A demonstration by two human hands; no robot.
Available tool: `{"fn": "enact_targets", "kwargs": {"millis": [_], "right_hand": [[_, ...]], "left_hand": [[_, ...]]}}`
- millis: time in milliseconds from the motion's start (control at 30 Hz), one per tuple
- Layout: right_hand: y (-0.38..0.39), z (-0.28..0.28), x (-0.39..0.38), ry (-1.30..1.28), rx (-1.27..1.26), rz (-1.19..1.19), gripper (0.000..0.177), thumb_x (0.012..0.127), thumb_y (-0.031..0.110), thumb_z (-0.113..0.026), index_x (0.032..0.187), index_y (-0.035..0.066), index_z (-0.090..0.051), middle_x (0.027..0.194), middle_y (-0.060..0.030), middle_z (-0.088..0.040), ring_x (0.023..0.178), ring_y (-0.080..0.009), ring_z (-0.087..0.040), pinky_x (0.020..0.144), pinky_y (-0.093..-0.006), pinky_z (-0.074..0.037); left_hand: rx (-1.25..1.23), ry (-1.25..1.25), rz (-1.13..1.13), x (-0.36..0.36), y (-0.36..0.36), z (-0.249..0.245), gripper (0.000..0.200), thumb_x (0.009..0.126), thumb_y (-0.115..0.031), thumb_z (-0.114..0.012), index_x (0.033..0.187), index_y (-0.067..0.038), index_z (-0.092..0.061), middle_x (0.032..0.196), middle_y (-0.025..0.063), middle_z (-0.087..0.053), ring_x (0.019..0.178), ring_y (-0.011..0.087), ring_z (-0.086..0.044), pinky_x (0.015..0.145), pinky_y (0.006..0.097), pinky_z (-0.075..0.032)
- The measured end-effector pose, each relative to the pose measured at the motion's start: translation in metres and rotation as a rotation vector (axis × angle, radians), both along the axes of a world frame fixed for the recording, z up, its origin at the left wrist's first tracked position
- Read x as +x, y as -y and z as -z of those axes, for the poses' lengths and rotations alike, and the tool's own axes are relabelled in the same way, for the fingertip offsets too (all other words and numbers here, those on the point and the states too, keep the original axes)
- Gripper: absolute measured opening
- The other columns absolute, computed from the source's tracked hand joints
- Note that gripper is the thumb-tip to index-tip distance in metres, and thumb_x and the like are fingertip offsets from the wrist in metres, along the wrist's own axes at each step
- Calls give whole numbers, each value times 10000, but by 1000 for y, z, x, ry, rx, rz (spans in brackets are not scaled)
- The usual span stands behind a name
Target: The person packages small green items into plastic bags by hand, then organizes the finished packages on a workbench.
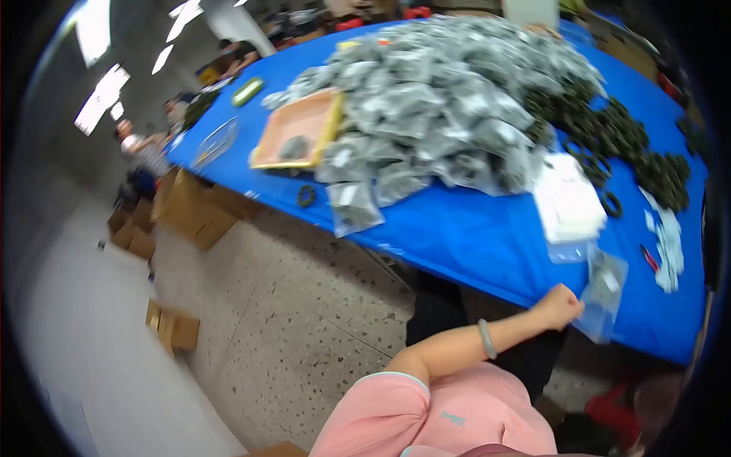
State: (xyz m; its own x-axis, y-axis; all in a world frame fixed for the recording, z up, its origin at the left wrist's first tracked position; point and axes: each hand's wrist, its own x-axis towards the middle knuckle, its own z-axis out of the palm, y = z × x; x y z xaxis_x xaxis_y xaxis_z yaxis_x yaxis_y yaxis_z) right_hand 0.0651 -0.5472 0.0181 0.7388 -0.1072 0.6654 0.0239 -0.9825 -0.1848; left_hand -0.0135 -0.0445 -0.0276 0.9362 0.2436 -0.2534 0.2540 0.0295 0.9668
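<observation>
My left hand point(560, 307), its fingers closed in a pinch, is at the left edge of a clear plastic bag point(603, 308). This bag lies by the table's near edge, and a pale label or card shows inside it. Just beyond is a stack of white sheets or flat bags point(567, 199), with a clear plastic edge poking out below. A pale bangle circles my left wrist. My right hand does not appear in the view.
A blue-covered table point(472, 236) bears a big heap of filled clear bags point(434, 99). Dark green rings point(609, 129) are piled on the right, near a pale glove point(669, 251). A pink tray point(293, 129) stands left. Cardboard boxes point(194, 209) sit on the floor. Other people work farther back.
</observation>
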Motion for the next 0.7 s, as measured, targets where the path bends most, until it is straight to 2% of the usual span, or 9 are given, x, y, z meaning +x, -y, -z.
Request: {"fn": "enact_targets", "kwargs": {"millis": [100,200,267,333,433,533,600,633,700], "right_hand": [[74,11,-25,-64,-147,117,187,852,35,-606,1025,56,-671,1091,-96,-654,984,-248,-608,893,-324,-471],[-44,-17,-16,-92,-86,-246,232,861,46,-611,1073,67,-701,1104,-94,-666,992,-251,-625,892,-324,-486],[-162,-35,-7,-83,-56,-516,261,835,31,-627,1082,69,-702,1078,-78,-670,978,-258,-624,869,-342,-492],[-230,-30,9,-9,-145,-750,245,804,53,-651,1042,82,-704,1120,-59,-664,985,-249,-631,866,-345,-499],[-265,-1,36,-31,-438,-1001,432,871,141,-587,1298,191,-545,1444,7,-484,1335,-195,-451,995,-317,-415],[-279,5,46,47,-456,-1239,249,852,163,-656,1100,179,-664,1376,34,-556,1307,-197,-490,980,-333,-423],[-283,13,45,-152,-81,-1324,91,819,131,-695,910,123,-703,1165,17,-677,1175,-219,-589,912,-327,-463],[-291,17,39,-286,350,-1241,37,850,101,-682,830,73,-693,934,4,-706,974,-186,-635,828,-288,-483],[-296,23,32,-557,866,-1055,75,897,88,-647,846,46,-683,821,-13,-665,808,-128,-588,752,-237,-462]], "left_hand": [[223,53,-29,-14,-19,-28,292,871,-245,-634,703,-14,-694,563,58,-597,475,163,-481,515,295,-439],[705,425,-175,-11,-31,-32,102,780,-92,-699,861,-32,-706,674,67,-635,541,197,-527,561,304,-471],[1159,540,-67,-2,-32,-24,497,746,-87,-715,1228,-99,-596,1107,109,-619,769,262,-598,661,315,-510],[1276,727,105,8,-29,-28,664,740,-66,-703,1367,-118,-489,1310,129,-505,1015,287,-561,810,332,-495],[1391,823,226,15,-24,-18,659,772,-79,-693,1388,-130,-465,1447,86,-416,1231,272,-444,960,346,-391],[1389,925,267,17,-25,-19,411,814,-101,-687,1217,-110,-602,1344,70,-524,1144,229,-496,941,331,-374],[1171,809,225,15,-24,-17,262,838,-112,-678,1098,-88,-656,1215,66,-594,1034,209,-530,895,320,-387],[965,679,176,14,-24,-15,184,852,-120,-671,1030,-74,-670,1125,61,-625,958,199,-545,857,310,-399],[656,482,106,14,-21,-13,100,874,-132,-661,928,-54,-692,990,53,-672,844,183,-566,800,294,-417]]}}
